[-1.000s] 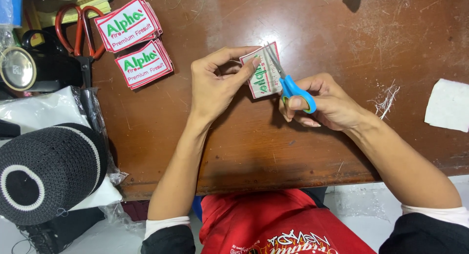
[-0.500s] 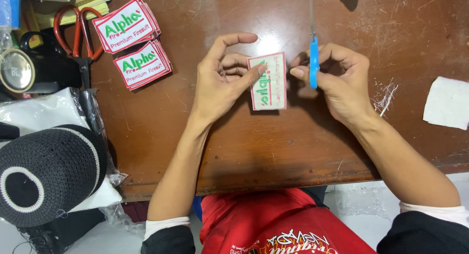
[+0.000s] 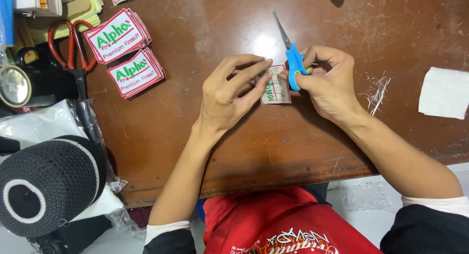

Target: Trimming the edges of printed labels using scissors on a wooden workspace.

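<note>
Pressing down on a small white woven label with red border and green lettering (image 3: 275, 85), the left hand (image 3: 229, 95) is pinning it flat on the scratched brown wooden table (image 3: 205, 34). The right hand (image 3: 330, 85) is gripping small blue-handled scissors (image 3: 292, 58), fingers clenched round the handle, blades pointing away and apparently closed, though glare is obscuring them. Risk: the left fingertips (image 3: 266, 64) are sitting just beside the blades, so a slip could nick them or cut into the label's border.
</note>
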